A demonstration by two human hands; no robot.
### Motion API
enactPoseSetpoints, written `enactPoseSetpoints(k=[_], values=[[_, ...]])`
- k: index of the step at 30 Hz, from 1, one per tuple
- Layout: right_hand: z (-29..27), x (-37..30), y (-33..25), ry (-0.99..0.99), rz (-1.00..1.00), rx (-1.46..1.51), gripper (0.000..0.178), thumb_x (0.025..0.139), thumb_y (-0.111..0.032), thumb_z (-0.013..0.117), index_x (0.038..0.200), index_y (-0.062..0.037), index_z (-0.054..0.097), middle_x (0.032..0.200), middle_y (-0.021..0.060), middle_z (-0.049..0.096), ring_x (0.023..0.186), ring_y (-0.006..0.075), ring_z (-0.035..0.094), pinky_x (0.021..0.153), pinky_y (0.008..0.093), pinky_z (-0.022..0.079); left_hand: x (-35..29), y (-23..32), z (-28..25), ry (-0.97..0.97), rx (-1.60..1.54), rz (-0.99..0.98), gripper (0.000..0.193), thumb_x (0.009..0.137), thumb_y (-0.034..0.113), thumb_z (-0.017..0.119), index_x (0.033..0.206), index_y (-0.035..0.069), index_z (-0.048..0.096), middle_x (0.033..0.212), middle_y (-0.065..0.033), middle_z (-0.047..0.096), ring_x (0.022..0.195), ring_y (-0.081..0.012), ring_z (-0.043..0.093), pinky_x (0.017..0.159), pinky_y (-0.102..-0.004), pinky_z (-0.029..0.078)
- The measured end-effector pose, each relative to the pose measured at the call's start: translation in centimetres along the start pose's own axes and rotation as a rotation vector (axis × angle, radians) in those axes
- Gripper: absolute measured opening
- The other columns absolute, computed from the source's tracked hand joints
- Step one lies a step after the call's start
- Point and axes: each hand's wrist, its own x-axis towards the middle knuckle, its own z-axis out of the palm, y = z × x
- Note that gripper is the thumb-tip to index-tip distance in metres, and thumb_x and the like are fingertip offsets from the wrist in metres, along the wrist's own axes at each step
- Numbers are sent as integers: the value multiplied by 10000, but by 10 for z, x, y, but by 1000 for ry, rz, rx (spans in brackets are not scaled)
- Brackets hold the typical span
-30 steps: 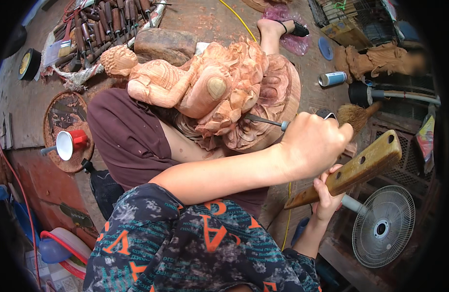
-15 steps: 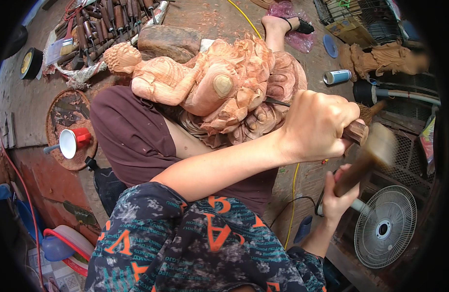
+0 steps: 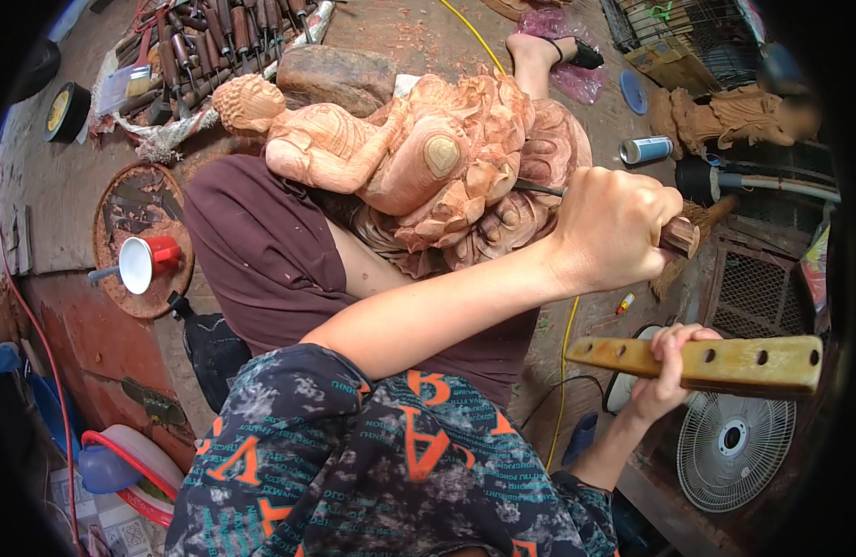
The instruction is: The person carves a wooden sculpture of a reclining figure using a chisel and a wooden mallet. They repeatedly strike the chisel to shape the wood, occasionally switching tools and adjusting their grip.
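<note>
Beside a bent, brown-clad knee (image 3: 228, 195) before us lies a pale carved-wood figure (image 3: 391, 167); the left hand (image 3: 612, 227) clenches a brown-handled chisel (image 3: 679, 238), the right hand (image 3: 667, 371) a yellowed-wood bar (image 3: 762, 365), open air between. A round brown tray (image 3: 105, 246) holds a red-and-white cup (image 3: 154, 263).

Worn brown floor (image 3: 606, 153), probably wooden

wooden mallet (image 3: 736, 365) | swung away from chisel (image 3: 680, 238) | now overlaps fan (image 3: 736, 455) in view

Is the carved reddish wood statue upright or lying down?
Lying down: the statue stretches sideways, its knobbly carved head at left, its carved wooden base at right.
</note>
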Motion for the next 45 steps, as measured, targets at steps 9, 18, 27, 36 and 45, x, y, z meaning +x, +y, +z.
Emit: enactPoseSetpoints(k=[9, 18, 27, 36, 45], values=[[0, -54, 21, -90, 213, -11, 353, 748, -22, 688, 1024, -12, 469, 947, 41, 461, 792, 100, 455, 720, 237, 396, -77, 43, -26, -248, -168, 482, 171, 646, 179, 617, 628, 74, 484, 563, -1, 442, 475, -149, 502, 410, -293, 385], [2, -112, 14, -28, -27, -152, 428, 724, -24, 612, 1113, -23, 433, 1013, 71, 441, 916, 168, 440, 867, 295, 371, -74, 23, -27, -413, -216, 506, 227, 614, 229, 641, 611, 104, 452, 563, 3, 418, 466, -166, 495, 408, -315, 377], [15, -104, 8, -102, -107, -468, 326, 780, -42, 601, 1055, -4, 431, 933, 81, 454, 829, 176, 473, 759, 309, 391, -58, 22, -24, -316, -254, 385, 208, 634, 218, 690, 642, 118, 507, 546, 5, 421, 456, -186, 504, 410, -327, 380], [-1, -102, 16, -188, -234, -750, 325, 747, 24, 572, 1026, -13, 409, 868, 82, 450, 808, 201, 474, 743, 311, 394, -56, 27, -18, -256, -218, 318, 285, 519, 275, 651, 583, 105, 431, 537, -20, 463, 486, -216, 555, 441, -341, 440], [4, -97, 19, -111, -123, -459, 309, 794, -5, 643, 1054, 34, 482, 962, 93, 503, 845, 245, 513, 758, 351, 426, -57, 25, -15, -315, -142, 317, 239, 558, 298, 677, 668, 142, 533, 562, 15, 436, 498, -172, 540, 433, -319, 404]])
